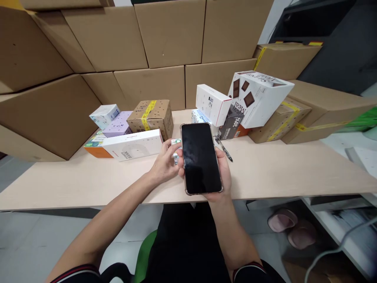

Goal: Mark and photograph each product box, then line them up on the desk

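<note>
A smartphone (201,159) with a dark screen and a clear case rests upright in my right hand (224,173). The right thumb lies along the phone's right edge, and the other fingertips curl around its left edge. Close by on the left is my left hand (165,163), fingers loosely bent and apart, the index finger pointing at the phone's side. Behind those fingers shows a small white and green pack (176,140), mostly hidden by hand and phone. Whether the left hand touches the pack is unclear. A black pen (225,150) lies just right of the phone.
On the wooden table (273,169), a white power bank box (134,146), a taped brown box (151,116) and a purple box (118,125) stand left. A tilted white meal box (256,98) and a white box (212,103) are right. Large cartons (153,86) line the back.
</note>
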A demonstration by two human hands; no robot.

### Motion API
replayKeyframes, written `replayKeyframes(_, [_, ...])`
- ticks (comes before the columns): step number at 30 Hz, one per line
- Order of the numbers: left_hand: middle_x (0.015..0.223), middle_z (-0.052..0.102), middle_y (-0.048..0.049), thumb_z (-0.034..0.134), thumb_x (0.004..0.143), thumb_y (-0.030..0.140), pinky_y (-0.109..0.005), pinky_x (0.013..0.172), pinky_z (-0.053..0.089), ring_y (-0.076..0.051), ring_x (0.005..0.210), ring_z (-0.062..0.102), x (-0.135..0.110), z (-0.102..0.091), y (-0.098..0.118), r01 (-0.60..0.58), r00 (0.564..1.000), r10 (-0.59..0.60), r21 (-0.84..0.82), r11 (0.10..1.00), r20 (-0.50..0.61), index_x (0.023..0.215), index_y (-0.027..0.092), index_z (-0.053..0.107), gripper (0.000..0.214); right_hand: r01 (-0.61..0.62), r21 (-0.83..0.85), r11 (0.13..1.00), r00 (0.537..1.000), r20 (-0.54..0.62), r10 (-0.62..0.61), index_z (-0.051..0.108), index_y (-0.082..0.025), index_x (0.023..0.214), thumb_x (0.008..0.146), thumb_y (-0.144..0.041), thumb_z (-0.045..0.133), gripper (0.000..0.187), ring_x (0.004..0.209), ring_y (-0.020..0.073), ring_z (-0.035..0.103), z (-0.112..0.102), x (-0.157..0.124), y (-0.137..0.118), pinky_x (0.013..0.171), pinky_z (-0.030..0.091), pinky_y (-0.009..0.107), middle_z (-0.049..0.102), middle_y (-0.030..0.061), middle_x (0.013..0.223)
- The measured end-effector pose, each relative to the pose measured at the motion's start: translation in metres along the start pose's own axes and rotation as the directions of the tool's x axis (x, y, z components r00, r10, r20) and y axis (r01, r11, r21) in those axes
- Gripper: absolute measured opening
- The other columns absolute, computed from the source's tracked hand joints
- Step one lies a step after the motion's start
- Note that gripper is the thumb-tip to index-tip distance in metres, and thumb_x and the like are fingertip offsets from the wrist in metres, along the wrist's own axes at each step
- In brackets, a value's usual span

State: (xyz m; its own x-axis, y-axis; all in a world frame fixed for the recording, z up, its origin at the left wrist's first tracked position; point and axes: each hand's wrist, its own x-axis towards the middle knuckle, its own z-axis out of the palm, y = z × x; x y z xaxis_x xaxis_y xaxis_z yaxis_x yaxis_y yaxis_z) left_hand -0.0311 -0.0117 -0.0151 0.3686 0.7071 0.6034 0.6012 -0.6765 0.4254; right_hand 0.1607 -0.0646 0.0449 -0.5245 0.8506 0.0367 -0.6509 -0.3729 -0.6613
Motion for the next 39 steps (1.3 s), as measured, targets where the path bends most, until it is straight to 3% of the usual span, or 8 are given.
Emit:
replayKeyframes(6, [0.140,0.047,-0.0153,0.067,0.086,0.031,-0.058,0.114,0.050,-0.033,0.138,0.049,-0.0004,-0.0018,-0.0018,-0.051,0.999,0.052,-0.059,0.997,0.010,0.143,0.026,0.051,0.059,0.005,0.140,0.990,0.999,0.040,-0.011,0.062,-0.021,0.124,0.088,-0.061,0.042,0.057,0.114,0.0330,0.068,-0.0013,-0.0042,0.0015,0.094,0.060,0.058,0.075,0.0138,0.116])
replayKeyframes(12, [0.140,0.046,-0.0146,0.066,0.090,0.034,-0.052,0.117,0.047,-0.031,0.140,0.048,0.0009,-0.0001,0.0005,-0.013,1.000,0.013,-0.088,0.996,0.002,0.140,0.025,0.053,0.053,-0.022,0.324,0.946,0.999,0.044,0.008,0.062,-0.021,0.124,0.086,-0.053,0.044,0.053,0.115,0.0327,0.068,-0.0028,-0.0058,0.0003,0.095,0.059,0.059,0.075,0.0133,0.116])
replayKeyframes(17, [0.140,0.046,-0.0138,0.073,0.086,0.032,-0.052,0.117,0.047,-0.032,0.140,0.049,0.0008,0.0009,-0.0003,0.010,1.000,-0.009,-0.090,0.996,0.002,0.139,0.025,0.054,0.057,-0.022,0.310,0.950,1.000,-0.004,0.025,0.063,-0.022,0.121,0.086,-0.053,0.047,0.050,0.116,0.0325,0.068,-0.0054,-0.0046,0.0032,0.094,0.060,0.059,0.075,0.0127,0.117])
replayKeyframes(26, [0.140,0.047,-0.0140,0.070,0.078,0.023,-0.053,0.116,0.050,-0.032,0.140,0.049,-0.0003,0.0008,-0.0023,-0.011,1.000,0.010,-0.147,0.989,-0.007,0.140,0.028,0.055,0.065,-0.004,0.264,0.965,0.999,0.035,-0.006,0.061,-0.022,0.120,0.083,-0.052,0.049,0.049,0.116,0.0334,0.068,0.0004,-0.0012,0.0026,0.093,0.060,0.058,0.075,0.0129,0.118])
replayKeyframes(32, [0.139,0.049,-0.0147,0.066,0.084,0.024,-0.053,0.114,0.050,-0.032,0.139,0.048,-0.0008,0.0023,-0.0044,-0.065,0.998,0.063,-0.103,0.992,-0.025,0.142,0.026,0.052,0.059,-0.004,0.226,0.974,0.999,0.041,-0.005,0.061,-0.022,0.117,0.083,-0.056,0.051,0.049,0.117,0.0349,0.069,-0.0025,0.0005,0.0032,0.090,0.062,0.058,0.076,0.0133,0.115])
replayKeyframes(39, [0.140,0.046,-0.0152,0.070,0.089,0.031,-0.051,0.112,0.051,-0.033,0.139,0.048,0.0002,0.0010,-0.0005,-0.045,0.999,0.044,-0.054,0.998,-0.012,0.142,0.026,0.051,0.057,0.000,0.243,0.970,1.000,-0.022,0.006,0.062,-0.020,0.123,0.086,-0.057,0.047,0.054,0.117,0.0354,0.070,-0.0059,-0.0039,0.0002,0.091,0.061,0.059,0.076,0.0144,0.117])
